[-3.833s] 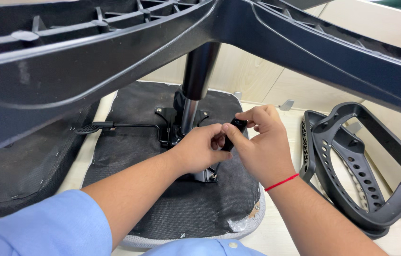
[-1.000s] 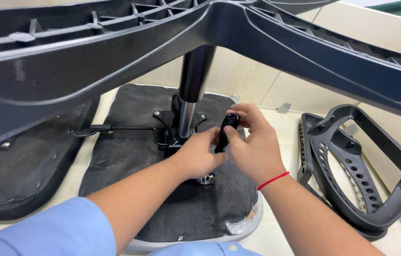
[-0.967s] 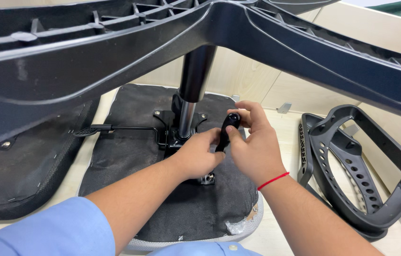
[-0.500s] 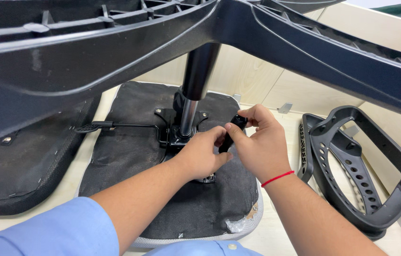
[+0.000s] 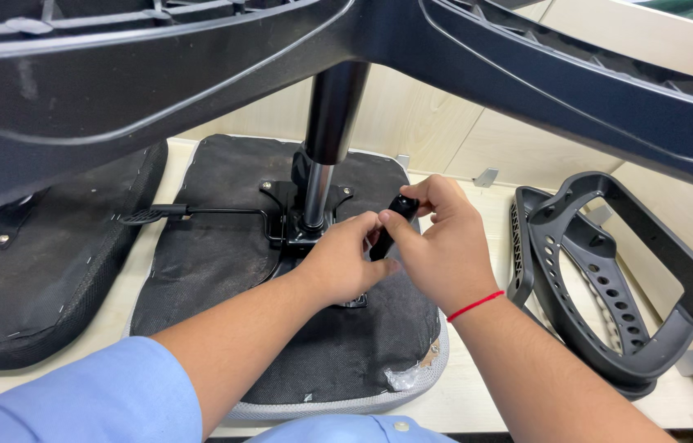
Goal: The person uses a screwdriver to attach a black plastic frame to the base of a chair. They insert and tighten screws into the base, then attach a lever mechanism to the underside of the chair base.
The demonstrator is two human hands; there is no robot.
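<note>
Near the middle of the frame both hands meet on a small black knob [image 5: 396, 221], just right of the metal column [image 5: 318, 184] that rises from the upturned seat [image 5: 223, 254]. The left hand [image 5: 342, 262] and right hand [image 5: 437, 246] each close their fingers around the knob, apparently fitting it to the bracket [image 5: 289, 221] under the seat; seating it likely calls for a steady turn. No container shows. Black armrests [image 5: 609, 287] lie at right on the worktop [image 5: 478, 394].

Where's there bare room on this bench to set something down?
Bare bench shows between the seat and armrest frame, and a near-left strip below the other cushion. It is crowded where both hands, left hand and right hand, meet the knob.
</note>
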